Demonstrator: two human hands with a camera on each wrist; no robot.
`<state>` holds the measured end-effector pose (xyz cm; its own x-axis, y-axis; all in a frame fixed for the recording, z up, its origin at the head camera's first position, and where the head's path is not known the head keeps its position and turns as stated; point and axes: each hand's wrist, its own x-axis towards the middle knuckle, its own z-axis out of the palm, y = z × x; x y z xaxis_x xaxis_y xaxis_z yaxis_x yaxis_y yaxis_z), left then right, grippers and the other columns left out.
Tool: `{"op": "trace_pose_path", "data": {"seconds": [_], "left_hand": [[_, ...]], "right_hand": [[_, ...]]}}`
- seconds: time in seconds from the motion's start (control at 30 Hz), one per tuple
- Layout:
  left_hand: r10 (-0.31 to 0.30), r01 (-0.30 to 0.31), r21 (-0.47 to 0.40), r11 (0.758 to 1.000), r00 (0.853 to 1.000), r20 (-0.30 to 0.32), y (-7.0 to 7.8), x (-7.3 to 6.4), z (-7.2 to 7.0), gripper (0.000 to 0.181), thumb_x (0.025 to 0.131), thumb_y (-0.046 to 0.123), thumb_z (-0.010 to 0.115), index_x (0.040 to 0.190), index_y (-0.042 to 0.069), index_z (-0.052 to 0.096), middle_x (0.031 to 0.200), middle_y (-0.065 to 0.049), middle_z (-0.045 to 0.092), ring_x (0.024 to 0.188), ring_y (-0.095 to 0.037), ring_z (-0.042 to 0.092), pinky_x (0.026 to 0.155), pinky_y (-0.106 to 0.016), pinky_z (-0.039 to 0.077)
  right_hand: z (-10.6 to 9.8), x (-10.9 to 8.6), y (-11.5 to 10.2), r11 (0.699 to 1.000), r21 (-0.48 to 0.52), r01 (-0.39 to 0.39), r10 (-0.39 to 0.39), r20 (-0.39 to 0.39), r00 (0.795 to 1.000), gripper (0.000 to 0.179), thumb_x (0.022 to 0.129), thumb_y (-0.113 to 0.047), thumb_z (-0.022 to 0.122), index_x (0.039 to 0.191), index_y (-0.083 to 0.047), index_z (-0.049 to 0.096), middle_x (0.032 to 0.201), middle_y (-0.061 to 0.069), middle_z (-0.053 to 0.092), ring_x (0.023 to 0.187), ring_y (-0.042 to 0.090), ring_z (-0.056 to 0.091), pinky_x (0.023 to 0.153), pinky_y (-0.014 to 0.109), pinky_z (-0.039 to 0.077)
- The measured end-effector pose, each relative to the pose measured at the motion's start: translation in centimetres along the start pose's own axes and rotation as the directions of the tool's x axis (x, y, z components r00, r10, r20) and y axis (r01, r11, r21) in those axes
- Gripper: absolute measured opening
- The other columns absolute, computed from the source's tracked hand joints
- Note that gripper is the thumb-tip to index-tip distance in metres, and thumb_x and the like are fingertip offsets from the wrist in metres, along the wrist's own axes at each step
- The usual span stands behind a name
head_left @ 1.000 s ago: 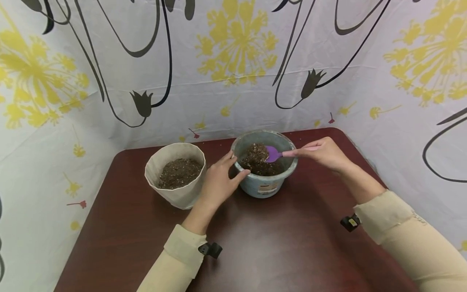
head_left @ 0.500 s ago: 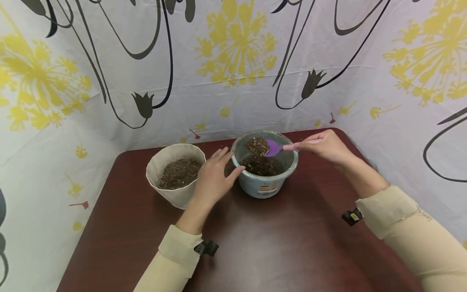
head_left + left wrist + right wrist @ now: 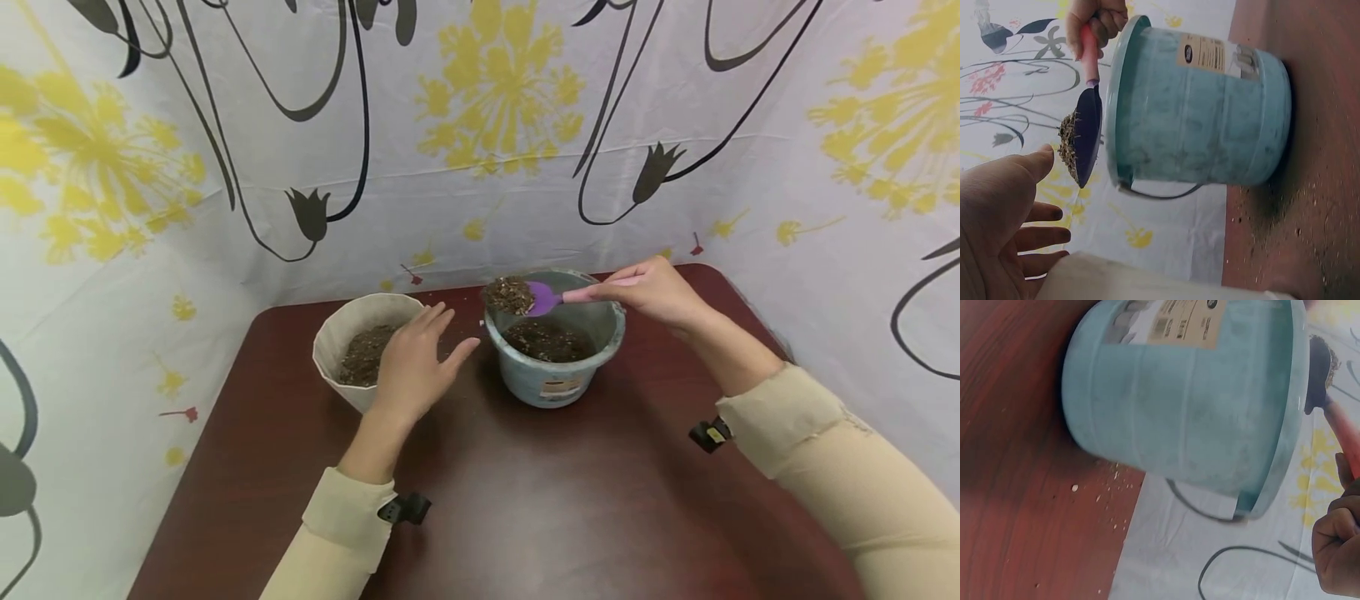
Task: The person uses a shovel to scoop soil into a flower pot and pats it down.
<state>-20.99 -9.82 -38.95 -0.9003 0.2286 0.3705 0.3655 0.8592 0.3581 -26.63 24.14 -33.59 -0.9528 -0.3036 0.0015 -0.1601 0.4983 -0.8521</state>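
My right hand grips the pink handle of a purple garden trowel. A heap of dark soil lies on the trowel's blade, held above the left rim of the blue-green bucket. More soil sits low inside that bucket. My left hand has its fingers spread and holds nothing; it hovers over the right side of a white pot, hiding part of it. Soil partly fills the white pot. In the left wrist view the loaded trowel passes just beyond my left thumb.
Both vessels stand near the back of a dark red table. Crumbs of soil lie on the tabletop beside the bucket, whose wire handle hangs down. Patterned white cloth rises behind and at both sides.
The soil-laden trowel has risen out of the bucket and moved left to its rim. My left hand has let go of the bucket's rim and shifted left over the white pot.
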Motion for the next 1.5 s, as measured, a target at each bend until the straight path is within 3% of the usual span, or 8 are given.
{"op": "trace_pose_path", "data": {"seconds": [0.13,0.33,0.5,0.63,1.0,1.1,1.23,1.5], "left_hand": [[-0.001,0.001,-0.004,1.000,1.000,-0.022,-0.8,-0.4,-0.5,0.062,0.098,0.052,0.061,0.140,0.006,0.061,0.149,-0.011,0.054,0.139,-0.030,0.048,0.111,-0.051,0.042],[0.009,-0.010,-0.014,1.000,0.996,-0.090,-2.3,-1.1,-1.0,0.060,0.098,0.049,0.064,0.138,0.005,0.063,0.143,-0.012,0.059,0.135,-0.031,0.052,0.109,-0.051,0.044],[-0.025,0.023,-0.025,0.999,0.995,-0.092,-3.4,-1.8,-1.2,0.061,0.097,0.050,0.064,0.138,0.005,0.063,0.144,-0.010,0.059,0.137,-0.030,0.050,0.110,-0.051,0.042],[-0.053,0.051,-0.025,0.998,0.995,-0.082,-4.4,-2.7,-1.7,0.064,0.097,0.051,0.064,0.139,0.003,0.062,0.145,-0.012,0.057,0.139,-0.032,0.048,0.112,-0.052,0.040],[-0.127,0.127,-0.012,0.992,0.981,-0.145,-7.3,-5.0,-3.1,0.061,0.097,0.048,0.065,0.136,0.000,0.063,0.142,-0.015,0.059,0.133,-0.035,0.053,0.108,-0.055,0.043],[-0.138,0.138,-0.009,0.990,0.978,-0.159,-7.9,-5.7,-3.2,0.058,0.098,0.043,0.065,0.134,-0.002,0.064,0.141,-0.017,0.060,0.135,-0.037,0.051,0.113,-0.054,0.038],[-0.161,0.158,-0.030,0.987,0.969,-0.185,-8.7,-6.7,-3.2,0.055,0.099,0.040,0.064,0.130,-0.005,0.065,0.141,-0.021,0.059,0.138,-0.037,0.048,0.118,-0.051,0.032],[-0.204,0.195,-0.059,0.979,0.949,-0.241,-9.6,-7.8,-3.0,0.060,0.099,0.046,0.063,0.127,-0.006,0.066,0.145,-0.022,0.054,0.141,-0.040,0.043,0.118,-0.051,0.031]], "right_hand": [[0.8,0.5,-0.7,1.000,0.016,0.005,-0.005,0.007,1.000,0.029,0.088,-0.050,0.076,0.104,-0.026,0.083,0.104,-0.005,0.077,0.124,0.007,0.059,0.109,0.030,0.039],[2.5,1.7,-1.6,1.000,0.025,0.007,-0.007,0.005,1.000,0.029,0.086,-0.049,0.078,0.100,-0.024,0.084,0.101,-0.004,0.078,0.084,-0.003,0.063,0.077,0.020,0.043],[4.4,3.2,-2.1,0.997,0.065,0.051,-0.055,0.051,0.997,0.031,0.087,-0.048,0.078,0.093,-0.018,0.085,0.098,-0.003,0.078,0.105,0.003,0.066,0.101,0.028,0.044],[6.3,4.3,-2.8,0.996,0.061,0.060,-0.064,0.062,0.996,0.038,0.086,-0.046,0.080,0.077,-0.010,0.082,0.095,-0.003,0.078,0.066,0.006,0.050,0.078,0.026,0.045],[10.4,6.2,-5.0,0.991,-0.031,0.130,-0.128,0.059,0.990,0.030,0.082,-0.050,0.082,0.082,-0.020,0.085,0.062,-0.004,0.067,0.053,0.010,0.023,0.051,0.026,0.029],[11.4,6.2,-5.3,0.972,-0.137,0.191,-0.192,0.006,0.981,0.028,0.082,-0.047,0.083,0.082,-0.019,0.084,0.058,-0.008,0.060,0.049,0.006,0.034,0.046,0.026,0.031],[12.9,6.2,-5.8,0.875,-0.322,0.362,-0.388,-0.018,0.921,0.022,0.086,-0.037,0.081,0.086,-0.015,0.083,0.076,-0.004,0.075,0.063,0.010,0.063,0.057,0.030,0.049],[14.8,6.2,-6.2,0.639,-0.516,0.570,-0.674,-0.018,0.739,0.019,0.086,-0.032,0.083,0.087,-0.013,0.079,0.078,0.004,0.075,0.066,0.028,0.068,0.055,0.044,0.053]]}}
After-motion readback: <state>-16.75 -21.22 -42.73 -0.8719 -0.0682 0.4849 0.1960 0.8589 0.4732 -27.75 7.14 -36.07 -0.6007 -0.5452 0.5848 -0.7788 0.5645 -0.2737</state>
